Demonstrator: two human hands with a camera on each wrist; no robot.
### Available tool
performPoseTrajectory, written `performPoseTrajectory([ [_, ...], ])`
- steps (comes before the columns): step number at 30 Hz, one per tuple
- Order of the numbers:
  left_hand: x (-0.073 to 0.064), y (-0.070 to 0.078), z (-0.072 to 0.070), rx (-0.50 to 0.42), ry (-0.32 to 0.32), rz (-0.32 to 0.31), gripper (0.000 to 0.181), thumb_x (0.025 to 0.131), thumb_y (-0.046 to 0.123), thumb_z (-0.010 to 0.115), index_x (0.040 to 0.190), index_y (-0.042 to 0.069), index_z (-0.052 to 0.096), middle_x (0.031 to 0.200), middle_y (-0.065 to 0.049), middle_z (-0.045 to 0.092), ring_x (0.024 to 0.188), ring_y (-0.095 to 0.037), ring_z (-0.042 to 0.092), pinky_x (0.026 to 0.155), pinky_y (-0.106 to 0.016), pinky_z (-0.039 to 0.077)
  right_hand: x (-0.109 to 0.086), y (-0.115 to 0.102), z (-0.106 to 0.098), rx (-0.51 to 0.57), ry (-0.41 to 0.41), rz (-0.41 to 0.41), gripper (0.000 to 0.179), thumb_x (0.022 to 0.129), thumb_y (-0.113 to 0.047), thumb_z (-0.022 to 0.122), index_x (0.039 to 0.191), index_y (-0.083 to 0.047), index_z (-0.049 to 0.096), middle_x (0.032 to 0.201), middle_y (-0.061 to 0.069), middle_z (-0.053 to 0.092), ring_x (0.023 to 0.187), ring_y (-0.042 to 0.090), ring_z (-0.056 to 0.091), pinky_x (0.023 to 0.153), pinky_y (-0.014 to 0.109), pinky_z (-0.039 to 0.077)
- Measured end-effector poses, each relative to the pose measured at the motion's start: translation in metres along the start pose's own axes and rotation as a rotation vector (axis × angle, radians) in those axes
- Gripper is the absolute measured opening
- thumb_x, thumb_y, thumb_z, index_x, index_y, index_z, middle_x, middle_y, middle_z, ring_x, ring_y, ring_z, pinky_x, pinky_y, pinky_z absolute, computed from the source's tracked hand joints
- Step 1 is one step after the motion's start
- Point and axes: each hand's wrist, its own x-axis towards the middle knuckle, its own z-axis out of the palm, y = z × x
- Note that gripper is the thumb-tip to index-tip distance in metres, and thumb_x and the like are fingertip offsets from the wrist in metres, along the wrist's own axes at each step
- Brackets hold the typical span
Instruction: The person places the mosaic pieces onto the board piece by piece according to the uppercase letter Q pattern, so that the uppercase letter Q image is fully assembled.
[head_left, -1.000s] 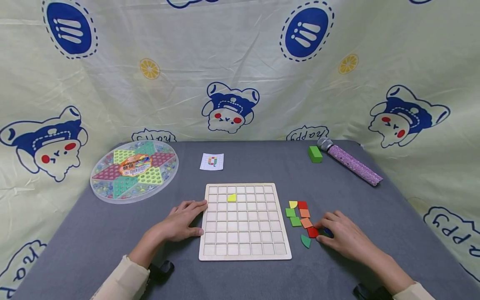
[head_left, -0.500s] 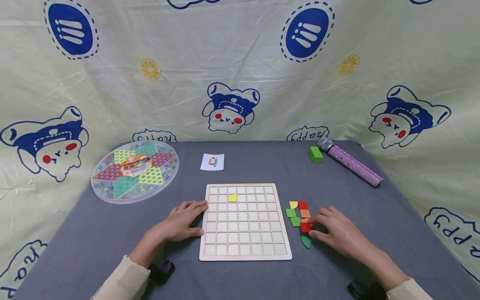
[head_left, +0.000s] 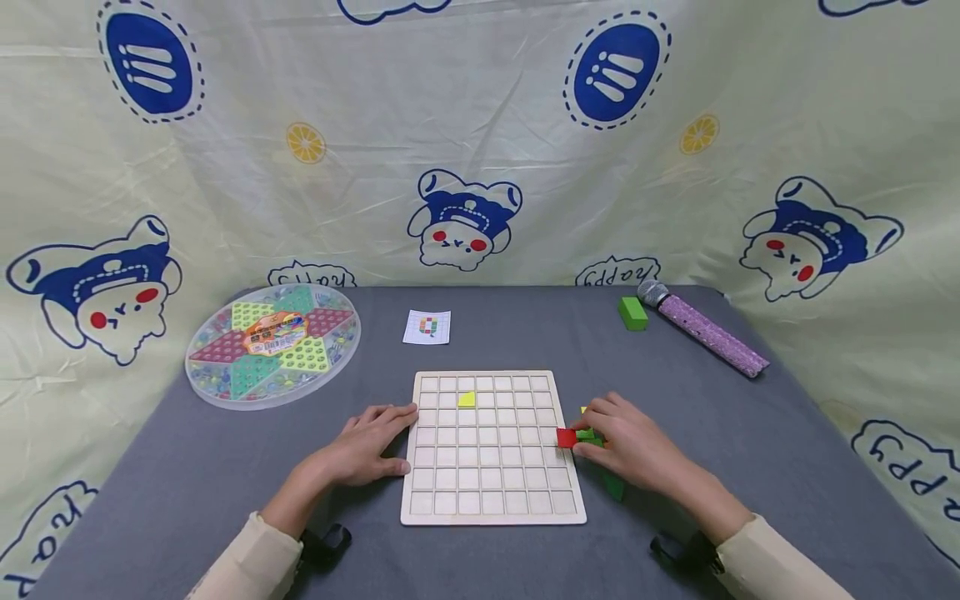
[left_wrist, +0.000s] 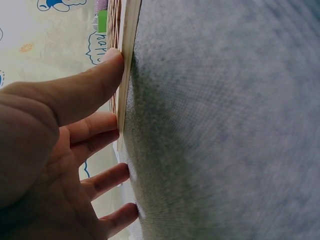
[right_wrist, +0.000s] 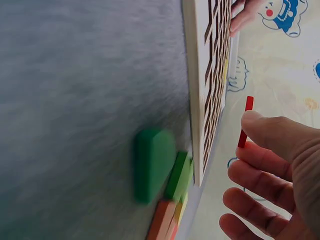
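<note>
Pinching red tile [head_left: 566, 438] with right hand [head_left: 628, 437]; head view puts tile over board [head_left: 492, 520] rim, just left of grip. Left wrist: left hand [left_wrist: 55, 155] fingers spread, thumb and some fingertips on board edge, probably steadying it. Right wrist: thumb and index on tile, likely to hold it level; green piece [right_wrist: 153, 164] below grip.

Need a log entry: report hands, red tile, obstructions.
Left hand touching grid board. Right hand pinching red tile. Tile held off board. No obstruction visible.
</note>
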Motion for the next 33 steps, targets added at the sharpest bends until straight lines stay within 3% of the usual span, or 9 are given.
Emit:
performPoseTrajectory([
  [10,-0.001,0.001,-0.001,0.002,-0.004,0.002,0.073,0.085,0.035,0.068,0.146,0.011,0.035,0.152,-0.005,0.034,0.136,-0.032,0.030,0.101,-0.056,0.026,0.038,-0.017,0.011,-0.011,0.031,-0.092,0.022,0.076,-0.028,0.078,0.093,-0.016,0.073,0.087,-0.003,0.062,0.079,0.011,0.047,0.067,0.027,0.040],
  [19,-0.001,0.000,0.000,-0.006,0.001,0.011,0.072,0.086,0.034,0.067,0.146,0.011,0.035,0.152,-0.005,0.034,0.136,-0.033,0.030,0.100,-0.056,0.026,0.073,-0.030,0.020,-0.039,-0.010,-0.099,0.022,0.077,-0.031,0.078,0.092,-0.017,0.074,0.089,-0.003,0.064,0.080,0.013,0.050,0.067,0.026,0.041],
  [33,0.000,-0.001,0.000,0.004,0.003,0.021,0.073,0.085,0.035,0.067,0.146,0.011,0.036,0.151,-0.006,0.034,0.135,-0.033,0.031,0.100,-0.056,0.027,0.103,-0.034,0.030,-0.052,-0.076,-0.090,0.012,0.082,-0.021,0.071,0.092,-0.016,0.073,0.088,-0.002,0.064,0.077,0.014,0.049,0.067,0.028,0.042],
])
